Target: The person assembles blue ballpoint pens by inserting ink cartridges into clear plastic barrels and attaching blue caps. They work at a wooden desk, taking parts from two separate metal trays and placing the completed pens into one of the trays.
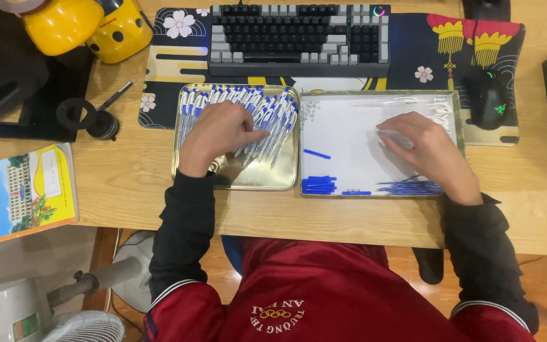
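Desk (128, 183) spans the frame; keyboard (299, 38) at top centre, mouse (490, 98) at upper right.

Two trays sit side by side at centre. Gold tray (261, 180), centre left, holds a fanned row of assembled pens (273, 117), long axes running roughly top to bottom of frame, tips leaning right. White tray (349, 136), centre right, holds pen parts: clear barrels (425, 104) along its upper right, blue refills (409, 187) at lower right lying left to right, blue caps (318, 184) at lower left, one loose cap (316, 154) mid-tray.

Left hand (220, 130) lies on the pens, fingers curled, fingertips pointing right and pinching among them. Right hand (428, 149) rests palm down over the barrels, fingers pointing left, curled on a clear piece; grip not clearly visible.

Refills lie just below the right hand, which is the nearer one.
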